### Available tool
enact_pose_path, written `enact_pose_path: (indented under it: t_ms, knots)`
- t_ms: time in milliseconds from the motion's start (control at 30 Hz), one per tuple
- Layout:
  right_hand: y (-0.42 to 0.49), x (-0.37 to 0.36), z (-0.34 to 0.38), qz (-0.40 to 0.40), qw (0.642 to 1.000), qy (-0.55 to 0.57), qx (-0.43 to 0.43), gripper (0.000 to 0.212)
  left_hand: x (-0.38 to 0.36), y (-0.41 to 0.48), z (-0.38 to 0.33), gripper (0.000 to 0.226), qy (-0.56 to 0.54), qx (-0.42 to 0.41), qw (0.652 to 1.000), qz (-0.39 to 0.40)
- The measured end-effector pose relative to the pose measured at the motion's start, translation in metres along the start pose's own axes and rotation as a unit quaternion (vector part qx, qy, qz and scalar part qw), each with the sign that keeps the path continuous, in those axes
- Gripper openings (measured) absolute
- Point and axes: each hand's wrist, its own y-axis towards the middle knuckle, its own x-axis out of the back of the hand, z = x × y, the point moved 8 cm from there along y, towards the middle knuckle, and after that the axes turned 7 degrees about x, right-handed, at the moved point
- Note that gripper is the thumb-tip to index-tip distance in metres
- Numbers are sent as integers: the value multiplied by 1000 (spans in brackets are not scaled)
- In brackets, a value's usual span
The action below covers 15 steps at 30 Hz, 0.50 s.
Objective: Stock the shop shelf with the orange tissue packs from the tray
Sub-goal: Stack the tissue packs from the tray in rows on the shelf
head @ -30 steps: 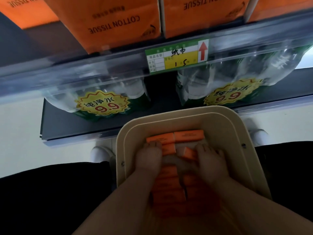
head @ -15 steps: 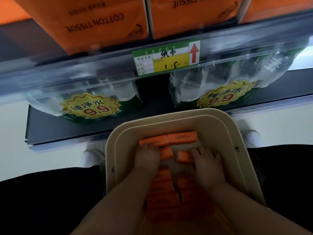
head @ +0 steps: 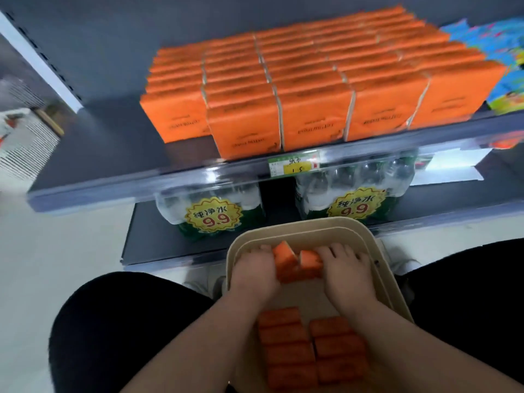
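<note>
A beige tray (head: pixel 377 268) sits between my knees in front of the shelf. My left hand (head: pixel 255 272) and my right hand (head: pixel 347 272) grip a bunch of orange tissue packs (head: pixel 295 265) between them at the tray's far end, tilted up off the tray floor. Several more orange packs (head: pixel 312 350) lie in two rows at the tray's near end, partly under my forearms. On the shelf (head: pixel 119 154) above stand several rows of orange tissue packs (head: pixel 312 89). The left part of that shelf is bare.
A price label (head: pixel 295 167) is clipped to the shelf's clear front rail. Below it, two packs of water bottles (head: pixel 215 211) with yellow 9.9 stickers stand on the bottom shelf. Colourful packets (head: pixel 504 66) fill the shelf's right end. White floor lies to the left.
My hands have gathered packs and raised them off the tray floor at the far end. My head has tipped up, so the stocked shelf has come into view.
</note>
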Motion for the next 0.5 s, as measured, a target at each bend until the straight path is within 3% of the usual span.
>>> enact_pose_path:
  t_ms: [300, 500]
  knots:
    - [0, 137, 35, -137, 989, -1, 58, 44, 145, -67, 35, 30, -90, 11, 978, -189]
    - [23, 234, 69, -212, 971, -4, 107, 49, 222, -86, 49, 38, -57, 44, 971, -227]
